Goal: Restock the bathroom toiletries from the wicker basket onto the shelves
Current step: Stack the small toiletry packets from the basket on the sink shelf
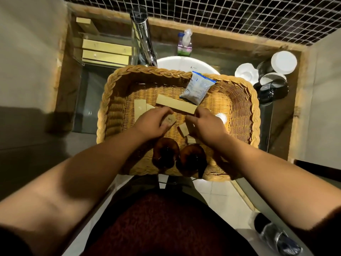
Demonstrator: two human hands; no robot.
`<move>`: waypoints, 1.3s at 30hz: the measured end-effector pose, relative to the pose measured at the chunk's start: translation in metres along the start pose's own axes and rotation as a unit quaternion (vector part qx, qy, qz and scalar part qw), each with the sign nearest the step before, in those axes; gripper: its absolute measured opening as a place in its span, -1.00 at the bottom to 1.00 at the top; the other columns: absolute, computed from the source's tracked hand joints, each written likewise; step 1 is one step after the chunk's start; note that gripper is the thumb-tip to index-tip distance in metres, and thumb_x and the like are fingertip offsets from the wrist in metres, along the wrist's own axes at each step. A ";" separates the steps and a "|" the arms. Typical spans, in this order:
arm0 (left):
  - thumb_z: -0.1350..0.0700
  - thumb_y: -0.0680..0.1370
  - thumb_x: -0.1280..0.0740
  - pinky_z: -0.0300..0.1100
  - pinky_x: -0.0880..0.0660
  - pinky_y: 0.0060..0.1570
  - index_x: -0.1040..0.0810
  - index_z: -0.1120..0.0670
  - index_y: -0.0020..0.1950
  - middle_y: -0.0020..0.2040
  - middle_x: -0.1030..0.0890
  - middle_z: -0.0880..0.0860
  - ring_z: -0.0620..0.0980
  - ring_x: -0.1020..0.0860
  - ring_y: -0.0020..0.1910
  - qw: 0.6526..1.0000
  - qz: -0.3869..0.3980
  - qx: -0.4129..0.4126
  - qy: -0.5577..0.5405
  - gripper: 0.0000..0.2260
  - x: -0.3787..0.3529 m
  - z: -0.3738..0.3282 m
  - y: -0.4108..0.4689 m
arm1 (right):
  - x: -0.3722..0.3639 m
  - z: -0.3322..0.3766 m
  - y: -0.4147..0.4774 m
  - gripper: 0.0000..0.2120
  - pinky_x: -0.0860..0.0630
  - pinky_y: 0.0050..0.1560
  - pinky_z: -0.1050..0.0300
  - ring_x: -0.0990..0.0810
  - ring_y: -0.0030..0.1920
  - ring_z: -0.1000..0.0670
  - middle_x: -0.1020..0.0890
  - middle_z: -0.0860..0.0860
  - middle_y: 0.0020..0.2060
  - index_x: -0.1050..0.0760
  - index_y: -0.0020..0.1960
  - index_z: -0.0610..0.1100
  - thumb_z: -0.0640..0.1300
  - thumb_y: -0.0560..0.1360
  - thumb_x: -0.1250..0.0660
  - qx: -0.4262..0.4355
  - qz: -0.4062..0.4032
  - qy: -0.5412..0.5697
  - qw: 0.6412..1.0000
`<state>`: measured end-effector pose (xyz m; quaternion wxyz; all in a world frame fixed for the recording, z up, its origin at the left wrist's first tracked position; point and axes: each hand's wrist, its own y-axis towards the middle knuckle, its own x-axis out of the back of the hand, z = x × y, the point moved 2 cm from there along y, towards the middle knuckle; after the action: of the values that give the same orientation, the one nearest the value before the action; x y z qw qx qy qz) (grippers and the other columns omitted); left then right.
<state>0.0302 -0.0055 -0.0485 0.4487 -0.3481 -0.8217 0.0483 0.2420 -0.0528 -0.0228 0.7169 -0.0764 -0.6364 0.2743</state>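
Note:
The wicker basket (245,100) sits over the white sink. Inside lie a long cream box (175,104), a flat cream box (139,109), a small cream box (184,130), a blue-and-white sachet (197,87), a small white round item (221,117) and two amber bottles (166,154). My left hand (151,124) grips a small cream box (168,121) with a printed mark. My right hand (206,124) curls its fingers round another small cream box (190,125). Two long cream boxes (106,52) lie on the glass shelf at the back left.
A tall chrome tap (142,36) rises behind the basket. A tissue pack (184,45) stands by the black mosaic wall. White cups (284,61) and black glossy containers (271,87) crowd the right counter. A plastic bottle (276,237) lies low at the right.

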 end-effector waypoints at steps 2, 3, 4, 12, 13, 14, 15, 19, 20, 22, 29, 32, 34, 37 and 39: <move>-0.05 0.51 -0.39 0.01 -0.58 0.04 -0.41 -0.12 0.29 0.19 -0.59 -0.02 0.00 -0.55 0.13 1.000 0.013 0.011 -0.004 -0.63 0.002 -0.001 0.002 | -0.001 -0.001 -0.003 -0.44 -0.55 -0.11 -0.04 -0.41 0.21 -0.15 -0.41 -0.12 0.22 -0.38 0.32 0.00 0.03 0.40 -0.49 0.007 -0.005 0.018 1.000; -0.05 0.51 -0.41 0.02 -0.58 0.02 -0.40 -0.13 0.28 0.18 -0.60 -0.01 0.01 -0.55 0.11 1.000 0.020 0.015 -0.001 -0.63 0.003 -0.001 0.003 | -0.001 -0.003 -0.003 -0.45 -0.56 -0.12 -0.06 -0.41 0.21 -0.15 -0.43 -0.12 0.22 -0.37 0.30 0.00 0.03 0.39 -0.49 0.007 -0.010 0.027 1.000; -0.05 0.50 -0.42 0.03 -0.58 0.02 -0.41 -0.14 0.27 0.18 -0.60 -0.01 0.01 -0.56 0.11 1.000 0.024 0.017 0.002 -0.63 0.004 -0.003 0.003 | -0.001 -0.004 -0.004 -0.46 -0.56 -0.13 -0.06 -0.44 0.18 -0.14 -0.45 -0.11 0.19 -0.35 0.28 -0.01 0.04 0.40 -0.49 0.005 -0.013 0.034 0.999; 0.08 0.59 -0.34 -0.01 -0.60 0.03 -0.38 -0.10 0.34 0.22 -0.58 0.02 -0.01 -0.56 0.13 0.995 0.001 0.020 -0.102 -0.65 0.014 -0.011 -0.003 | -0.001 -0.009 0.000 -0.60 -0.52 -0.16 0.04 -0.54 0.00 -0.06 -0.51 -0.02 0.12 -0.37 0.21 -0.02 0.00 0.46 -0.45 -0.021 -0.030 0.161 0.986; 0.12 0.59 -0.34 -0.02 -0.58 0.07 -0.36 -0.10 0.39 0.25 -0.57 0.03 -0.01 -0.55 0.16 0.993 -0.003 0.017 -0.117 -0.61 0.017 -0.012 -0.005 | 0.002 -0.010 0.001 -0.60 -0.52 -0.11 0.04 -0.54 0.02 -0.06 -0.51 -0.03 0.14 -0.39 0.22 -0.03 -0.02 0.46 -0.46 -0.029 -0.034 0.187 0.981; 0.14 0.60 -0.33 -0.03 -0.56 0.11 -0.35 -0.11 0.42 0.28 -0.55 0.04 -0.01 -0.53 0.18 0.992 -0.013 0.017 -0.122 -0.58 0.020 -0.013 -0.006 | 0.005 -0.010 0.003 -0.60 -0.52 -0.05 0.05 -0.54 0.04 -0.06 -0.52 -0.04 0.14 -0.40 0.22 -0.05 -0.05 0.46 -0.47 -0.038 -0.041 0.213 0.975; 0.16 0.60 -0.31 -0.06 -0.53 0.14 -0.35 -0.11 0.43 0.32 -0.52 0.04 -0.01 -0.51 0.20 0.992 -0.026 0.021 -0.123 -0.57 0.023 -0.013 -0.007 | 0.009 -0.011 0.004 -0.61 -0.51 -0.01 0.06 -0.55 0.05 -0.06 -0.54 -0.05 0.13 -0.41 0.21 -0.05 -0.07 0.46 -0.48 -0.047 -0.048 0.239 0.969; 0.17 0.62 -0.26 -0.16 -0.42 0.21 -0.41 -0.06 0.41 0.34 -0.44 0.00 -0.04 -0.44 0.26 0.988 -0.085 0.043 -0.117 -0.63 0.040 -0.015 -0.010 | 0.031 -0.009 0.010 -0.61 -0.61 0.01 0.00 -0.64 0.00 -0.02 -0.64 -0.05 0.08 -0.43 0.26 -0.04 -0.10 0.49 -0.46 -0.054 -0.068 0.326 0.941; 0.18 0.62 -0.26 -0.14 -0.42 0.23 -0.42 -0.05 0.40 0.31 -0.44 0.00 -0.05 -0.43 0.25 0.988 -0.092 0.041 -0.118 -0.64 0.047 -0.016 -0.011 | 0.037 -0.007 0.012 -0.63 -0.62 0.00 -0.02 -0.65 -0.02 0.00 -0.65 -0.03 0.07 -0.43 0.26 -0.03 -0.12 0.50 -0.44 -0.054 -0.077 0.347 0.933; 0.19 0.62 -0.25 -0.13 -0.43 0.22 -0.44 -0.05 0.38 0.28 -0.45 0.01 -0.06 -0.44 0.21 0.987 -0.102 0.034 -0.117 -0.66 0.060 -0.017 -0.015 | 0.048 -0.001 0.016 -0.67 -0.61 -0.01 -0.07 -0.64 -0.02 0.00 -0.64 0.01 0.03 -0.44 0.24 -0.02 -0.14 0.52 -0.41 -0.058 -0.098 0.375 0.920; 0.19 0.64 -0.19 -0.03 -0.39 0.29 -0.45 0.00 0.38 0.30 -0.45 0.05 0.00 -0.44 0.25 0.979 -0.185 -0.009 -0.079 -0.69 0.108 -0.018 -0.025 | 0.094 0.017 0.039 -0.61 -0.53 -0.04 -0.09 -0.50 -0.25 -0.04 -0.50 -0.11 -0.25 -0.36 0.24 -0.10 -0.24 0.50 -0.43 -0.055 -0.124 0.453 0.881; 0.16 0.66 -0.18 -0.10 -0.35 0.32 -0.43 0.01 0.44 0.25 -0.43 0.05 -0.02 -0.45 0.21 0.977 -0.199 -0.018 -0.079 -0.66 0.131 -0.016 -0.022 | 0.116 0.022 0.052 -0.65 -0.56 -0.06 -0.04 -0.53 -0.25 -0.05 -0.55 -0.16 -0.24 -0.40 0.21 -0.03 -0.20 0.51 -0.44 -0.046 -0.134 0.462 0.875; 0.22 0.64 -0.19 -0.20 -0.38 0.25 -0.44 -0.02 0.44 0.18 -0.43 0.01 -0.09 -0.46 0.12 0.974 -0.211 -0.014 -0.082 -0.62 0.147 -0.014 -0.018 | 0.131 0.025 0.063 -0.68 -0.54 -0.11 0.12 -0.59 -0.21 0.04 -0.62 -0.09 -0.18 -0.44 0.20 0.06 -0.13 0.51 -0.44 -0.037 -0.147 0.441 0.885; 0.28 0.61 -0.22 -0.28 -0.42 0.17 -0.46 -0.10 0.39 0.19 -0.43 -0.06 -0.17 -0.45 0.10 0.971 -0.232 -0.002 -0.066 -0.58 0.175 -0.011 -0.014 | 0.156 0.030 0.080 -0.70 -0.53 -0.01 0.13 -0.61 -0.09 0.13 -0.64 0.10 -0.08 -0.46 0.20 0.12 -0.07 0.51 -0.43 -0.009 -0.144 0.402 0.904; 0.24 0.62 -0.22 -0.20 -0.45 0.13 -0.45 -0.13 0.36 0.21 -0.44 -0.08 -0.13 -0.48 0.12 0.968 -0.248 0.007 -0.046 -0.62 0.193 -0.006 -0.012 | 0.172 0.036 0.092 -0.70 -0.51 -0.02 0.15 -0.59 -0.06 0.20 -0.62 0.17 -0.06 -0.45 0.19 0.15 -0.07 0.51 -0.41 0.014 -0.146 0.368 0.918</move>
<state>-0.0396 0.1028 0.0956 0.4110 -0.1273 -0.9017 -0.0427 0.1871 0.0994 0.0910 0.9335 -0.0682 -0.3278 0.1283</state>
